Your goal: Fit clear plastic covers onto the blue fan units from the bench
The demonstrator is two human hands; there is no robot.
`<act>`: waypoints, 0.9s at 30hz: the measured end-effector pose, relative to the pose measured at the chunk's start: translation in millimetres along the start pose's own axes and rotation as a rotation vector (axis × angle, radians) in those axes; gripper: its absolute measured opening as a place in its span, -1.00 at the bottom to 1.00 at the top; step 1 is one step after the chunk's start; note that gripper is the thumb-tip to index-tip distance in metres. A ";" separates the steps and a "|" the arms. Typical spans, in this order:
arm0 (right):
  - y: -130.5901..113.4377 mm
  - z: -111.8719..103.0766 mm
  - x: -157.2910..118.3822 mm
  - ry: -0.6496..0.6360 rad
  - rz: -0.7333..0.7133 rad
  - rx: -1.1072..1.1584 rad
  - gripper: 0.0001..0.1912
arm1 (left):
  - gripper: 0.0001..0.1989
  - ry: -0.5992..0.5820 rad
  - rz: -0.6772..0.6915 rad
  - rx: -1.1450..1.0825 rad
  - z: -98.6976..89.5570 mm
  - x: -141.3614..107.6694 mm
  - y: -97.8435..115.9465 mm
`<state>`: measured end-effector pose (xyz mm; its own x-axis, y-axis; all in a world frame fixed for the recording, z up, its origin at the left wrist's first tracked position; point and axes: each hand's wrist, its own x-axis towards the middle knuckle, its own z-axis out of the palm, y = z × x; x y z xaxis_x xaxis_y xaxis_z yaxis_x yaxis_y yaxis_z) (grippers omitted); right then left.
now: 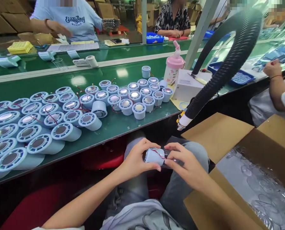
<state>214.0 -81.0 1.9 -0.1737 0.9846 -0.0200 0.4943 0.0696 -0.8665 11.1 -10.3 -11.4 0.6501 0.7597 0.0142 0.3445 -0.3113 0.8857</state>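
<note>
Over my lap, my left hand [139, 158] is wrapped round a light blue plastic housing [154, 156], a short cylinder lying on its side. Thin red and dark wires [158, 152] run across its surface. My right hand [182, 159] is at the right end of the housing, its fingers curled and close together around a see-through piece [166, 153] that looks like clear plastic; its shape is mostly hidden. Many similar light blue housings [139, 110] with silvery or dark round centres stand on the green bench [118, 127] ahead, several with red wires hanging out.
A black flexible hose [219, 70] arches down on the right to a metal-tipped nozzle. Below it, an open cardboard box [221, 134] holds clear plastic pieces [264, 191]. A pink-lidded bottle [174, 64] stands beside a white box [190, 84]. Other people sit across the bench and at right.
</note>
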 end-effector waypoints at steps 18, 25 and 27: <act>14.5 -9.9 -2.2 0.055 0.217 0.629 -0.82 | -0.31 -0.215 -0.122 -0.563 8.1 -8.7 2.9; 14.7 -12.3 -10.8 -0.034 -0.137 0.063 -0.62 | -0.22 -0.224 -0.220 -0.703 0.3 -16.0 5.2; 14.8 -12.2 -11.9 -0.068 -0.077 0.138 -0.59 | -0.21 -0.214 -0.179 -0.595 -3.6 -16.8 8.8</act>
<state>233.8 -89.7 -4.6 -0.2666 0.9636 0.0197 0.3567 0.1177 -0.9268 0.7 -23.7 -2.2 0.7591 0.6209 -0.1957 0.0666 0.2250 0.9721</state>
